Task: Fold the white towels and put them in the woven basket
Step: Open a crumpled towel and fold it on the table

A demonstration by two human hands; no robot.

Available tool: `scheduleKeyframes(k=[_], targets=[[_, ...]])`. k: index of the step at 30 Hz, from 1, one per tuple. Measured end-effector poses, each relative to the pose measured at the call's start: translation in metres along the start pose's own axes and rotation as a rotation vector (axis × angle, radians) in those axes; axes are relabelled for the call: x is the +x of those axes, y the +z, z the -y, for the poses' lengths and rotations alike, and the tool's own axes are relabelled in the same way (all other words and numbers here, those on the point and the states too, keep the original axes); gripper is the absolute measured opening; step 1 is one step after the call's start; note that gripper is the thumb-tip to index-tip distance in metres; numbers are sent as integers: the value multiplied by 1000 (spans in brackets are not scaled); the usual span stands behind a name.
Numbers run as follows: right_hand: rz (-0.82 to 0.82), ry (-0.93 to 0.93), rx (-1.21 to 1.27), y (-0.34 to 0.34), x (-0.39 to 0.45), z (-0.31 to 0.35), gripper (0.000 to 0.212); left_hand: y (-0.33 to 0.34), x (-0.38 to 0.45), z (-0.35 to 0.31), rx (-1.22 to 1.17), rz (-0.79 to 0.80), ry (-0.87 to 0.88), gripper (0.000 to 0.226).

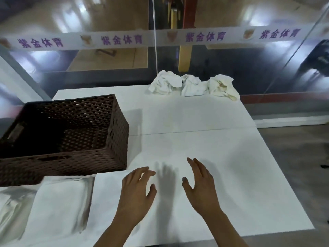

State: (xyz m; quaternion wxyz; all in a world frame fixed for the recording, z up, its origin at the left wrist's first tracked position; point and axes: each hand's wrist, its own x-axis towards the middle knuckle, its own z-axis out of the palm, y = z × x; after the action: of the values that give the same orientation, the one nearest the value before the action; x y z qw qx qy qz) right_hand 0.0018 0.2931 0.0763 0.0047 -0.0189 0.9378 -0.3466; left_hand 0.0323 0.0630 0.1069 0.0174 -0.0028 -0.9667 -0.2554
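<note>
I see three crumpled white towels (pixel 193 85) lying in a row along the far edge of the white table (pixel 204 122), the row running left to right, each bunched so that no single long axis shows. The rightmost one hangs partly over the table's far edge. Nearer me, a folded white towel (pixel 60 204) lies flat at the near left, its long side running toward me and away, just in front of the woven basket (pixel 74 132). A second folded cloth (pixel 8 207) sits left of it, cut off by the frame edge and blurred. The brown basket stands at the left of the table, its left end cropped and its inside too dark for me to read.

My left hand (pixel 137 188) and right hand (pixel 201 184) hover over bare tabletop at the near centre, fingers spread and relaxed, holding nothing, with a gap between them. Behind the table, a banner with purple characters (pixel 122 40) crosses a glass panel.
</note>
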Motion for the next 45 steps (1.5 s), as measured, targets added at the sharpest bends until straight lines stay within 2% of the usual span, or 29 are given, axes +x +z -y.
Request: scheduleKeyframes(k=[16, 21, 26, 30, 35, 42, 45], targets=[[63, -21, -62, 8, 207, -52, 62, 69, 213, 9, 3, 46, -38, 43], [100, -43, -70, 31, 270, -71, 60, 98, 264, 28, 10, 52, -84, 33], [137, -74, -82, 58, 334, -95, 61, 137, 310, 55, 24, 84, -197, 34], [167, -143, -138, 81, 390, -109, 61, 170, 346, 79, 19, 131, -265, 52], [80, -244, -205, 102, 485, -105, 63, 196, 389, 97, 220, 269, -311, 93], [-173, -328, -373, 98, 638, -57, 89, 205, 394, 102, 257, 270, -308, 99], [-55, -252, -417, 87, 687, -32, 102, 209, 393, 104, 235, 258, -305, 100]])
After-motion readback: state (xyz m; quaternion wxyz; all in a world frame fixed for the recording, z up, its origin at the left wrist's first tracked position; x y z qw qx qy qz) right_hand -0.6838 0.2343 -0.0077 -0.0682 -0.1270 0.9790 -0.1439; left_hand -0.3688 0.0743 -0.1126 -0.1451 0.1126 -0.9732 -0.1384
